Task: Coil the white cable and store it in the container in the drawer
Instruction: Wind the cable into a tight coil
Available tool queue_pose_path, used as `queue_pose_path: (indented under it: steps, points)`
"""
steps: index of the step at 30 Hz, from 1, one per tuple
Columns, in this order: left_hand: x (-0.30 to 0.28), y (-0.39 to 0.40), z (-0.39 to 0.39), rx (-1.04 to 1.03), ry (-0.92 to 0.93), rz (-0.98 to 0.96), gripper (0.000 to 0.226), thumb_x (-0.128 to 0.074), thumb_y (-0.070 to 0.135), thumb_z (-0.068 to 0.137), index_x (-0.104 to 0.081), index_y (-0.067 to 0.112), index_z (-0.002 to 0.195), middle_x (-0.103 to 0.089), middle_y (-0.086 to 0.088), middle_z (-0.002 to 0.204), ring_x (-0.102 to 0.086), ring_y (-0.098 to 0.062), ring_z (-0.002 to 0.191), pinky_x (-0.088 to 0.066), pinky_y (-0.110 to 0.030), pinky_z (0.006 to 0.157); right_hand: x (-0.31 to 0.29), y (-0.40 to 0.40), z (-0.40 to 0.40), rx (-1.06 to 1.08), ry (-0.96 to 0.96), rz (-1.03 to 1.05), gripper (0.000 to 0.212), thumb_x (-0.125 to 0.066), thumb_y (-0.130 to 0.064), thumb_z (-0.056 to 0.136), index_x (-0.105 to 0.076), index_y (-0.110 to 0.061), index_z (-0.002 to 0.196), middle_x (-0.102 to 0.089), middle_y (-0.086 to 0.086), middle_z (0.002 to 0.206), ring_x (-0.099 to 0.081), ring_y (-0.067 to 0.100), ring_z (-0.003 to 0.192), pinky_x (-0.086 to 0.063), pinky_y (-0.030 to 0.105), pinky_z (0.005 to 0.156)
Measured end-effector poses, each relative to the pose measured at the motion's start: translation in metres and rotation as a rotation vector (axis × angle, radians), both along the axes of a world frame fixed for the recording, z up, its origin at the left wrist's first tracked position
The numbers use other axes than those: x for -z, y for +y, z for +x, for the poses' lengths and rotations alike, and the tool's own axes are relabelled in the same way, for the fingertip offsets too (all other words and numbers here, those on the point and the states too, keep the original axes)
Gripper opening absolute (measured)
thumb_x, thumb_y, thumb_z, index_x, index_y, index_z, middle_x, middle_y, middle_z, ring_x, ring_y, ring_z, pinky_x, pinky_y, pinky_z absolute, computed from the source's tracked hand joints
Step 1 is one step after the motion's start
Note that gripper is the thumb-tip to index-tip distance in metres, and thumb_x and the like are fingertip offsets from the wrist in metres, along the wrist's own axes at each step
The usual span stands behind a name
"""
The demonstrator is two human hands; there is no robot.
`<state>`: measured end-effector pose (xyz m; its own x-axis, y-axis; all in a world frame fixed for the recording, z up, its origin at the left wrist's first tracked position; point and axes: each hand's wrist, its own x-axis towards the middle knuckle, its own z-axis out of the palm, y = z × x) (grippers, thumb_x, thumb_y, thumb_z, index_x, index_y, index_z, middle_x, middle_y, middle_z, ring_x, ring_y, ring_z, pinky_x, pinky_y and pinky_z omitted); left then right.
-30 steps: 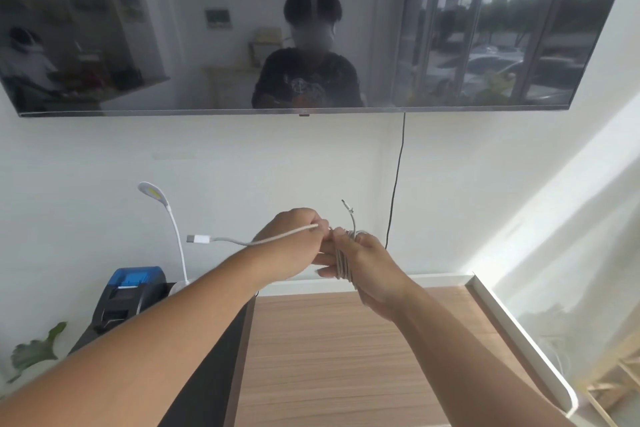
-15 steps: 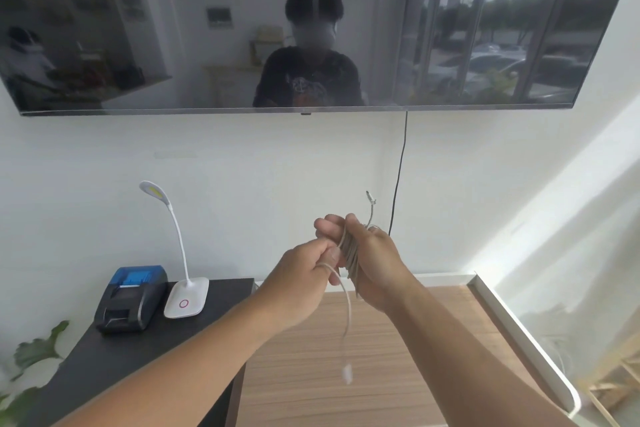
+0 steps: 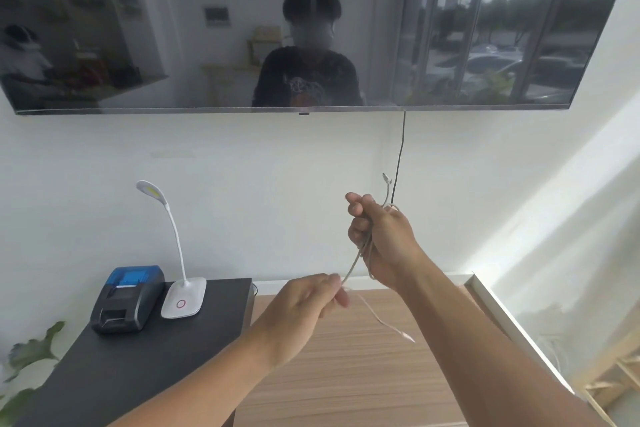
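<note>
While it hangs between both hands, cable: the thin white charging cable (image 3: 360,253) is held in the air above the wooden tabletop (image 3: 346,374), nowhere near a drawer or container, neither of which is in view.
Coil: several loops are bunched in the right hand (image 3: 381,239), at about 1 o'clock from the left hand; one short end with a small plug pokes up at 12 o'clock from that fist.
Tail: a loose stretch runs down to the left hand (image 3: 308,302), then trails off toward 4 o'clock, ending in a blurred connector.
Right hand: fingers closed around the loops.
Left hand: thumb and fingertips pinched on the free stretch, well apart from the right.
Handling, as a judgement: light, limp and springy; loops will likely fan open if the fist loosens, and the smooth jacket may slide through a soft pinch.
Where to hold: pinch the tail close to the bundle, keep the fist across all loops, spare the plugs.
Surroundings: at 9 o'clock, a black side tabletop (image 3: 156,357) carries a white gooseneck desk lamp (image 3: 181,300) and a blue-and-black receipt printer (image 3: 126,300); a dark wall-mounted screen (image 3: 207,28) hangs at 12 o'clock.
</note>
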<state>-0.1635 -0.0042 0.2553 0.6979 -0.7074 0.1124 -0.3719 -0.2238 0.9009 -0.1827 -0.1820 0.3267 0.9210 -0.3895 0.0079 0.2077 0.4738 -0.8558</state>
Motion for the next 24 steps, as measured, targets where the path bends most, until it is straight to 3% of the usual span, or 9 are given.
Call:
queue_pose_path:
  steps: [3,7,11,15,18,21,24]
  points:
    - [0.011,-0.001,0.007,-0.053,-0.069,0.041,0.052,-0.037,0.07,0.093,-0.059,0.028,0.073,-0.052,0.009,0.07,-0.048,-0.007,0.069,-0.044,-0.034,0.078,-0.006,-0.003,-0.002,-0.059,-0.019,0.028,0.026,-0.041,-0.015,0.111,-0.064,-0.003,0.109,-0.056,-0.008,0.064,-0.048,0.002,0.048,-0.044,0.014,0.049]
    - [0.005,-0.002,0.024,-0.096,0.076,0.055,0.049,-0.042,0.059,0.102,-0.055,0.031,0.064,-0.042,0.015,0.056,-0.037,-0.004,0.051,-0.033,-0.027,0.059,-0.008,0.001,-0.006,-0.104,-0.062,0.047,0.022,-0.039,-0.014,0.111,-0.059,-0.004,0.111,-0.069,-0.003,0.073,-0.058,0.004,0.054,-0.048,0.015,0.05]
    - [-0.005,0.002,0.043,-0.051,0.291,0.087,0.05,-0.049,0.054,0.102,-0.056,0.029,0.06,-0.036,0.008,0.056,-0.023,-0.013,0.046,-0.023,-0.023,0.044,-0.003,0.004,-0.009,-0.165,-0.065,-0.019,0.024,-0.039,-0.013,0.111,-0.061,-0.003,0.107,-0.058,-0.006,0.069,-0.039,0.003,0.046,-0.035,0.013,0.043]
    - [-0.032,-0.002,0.06,-0.13,0.423,0.037,0.04,-0.055,0.05,0.099,-0.056,0.023,0.07,-0.035,0.008,0.056,-0.021,-0.012,0.043,-0.022,-0.023,0.039,0.01,0.009,-0.014,-0.243,-0.02,-0.325,0.029,-0.042,-0.022,0.11,-0.062,-0.001,0.106,-0.049,-0.006,0.062,-0.027,0.01,0.049,-0.027,0.019,0.049]
    - [-0.059,-0.01,0.068,-0.099,0.3,0.154,0.045,-0.055,0.056,0.094,-0.063,0.024,0.063,-0.046,0.007,0.06,-0.022,-0.012,0.046,-0.024,-0.021,0.04,0.019,0.018,-0.017,-0.315,0.017,-0.53,0.036,-0.041,-0.026,0.11,-0.067,-0.005,0.096,-0.049,0.001,0.062,-0.031,0.013,0.052,-0.026,0.025,0.056]
    - [-0.076,-0.02,0.07,-0.136,0.169,0.24,0.049,-0.048,0.046,0.097,-0.058,0.024,0.054,-0.056,0.004,0.065,-0.03,-0.013,0.047,-0.026,-0.022,0.042,0.02,0.02,-0.016,-0.309,0.06,-0.571,0.041,-0.038,-0.024,0.112,-0.065,0.007,0.11,-0.066,-0.002,0.072,-0.044,0.01,0.051,-0.035,0.019,0.051]
    - [-0.085,-0.023,0.068,-0.215,-0.052,0.331,0.045,-0.044,0.043,0.102,-0.057,0.019,0.067,-0.055,0.008,0.063,-0.041,-0.017,0.056,-0.03,-0.027,0.049,0.019,0.019,-0.016,-0.282,0.082,-0.585,0.043,-0.034,-0.022,0.113,-0.065,0.007,0.119,-0.075,0.001,0.083,-0.05,0.011,0.054,-0.039,0.02,0.054]
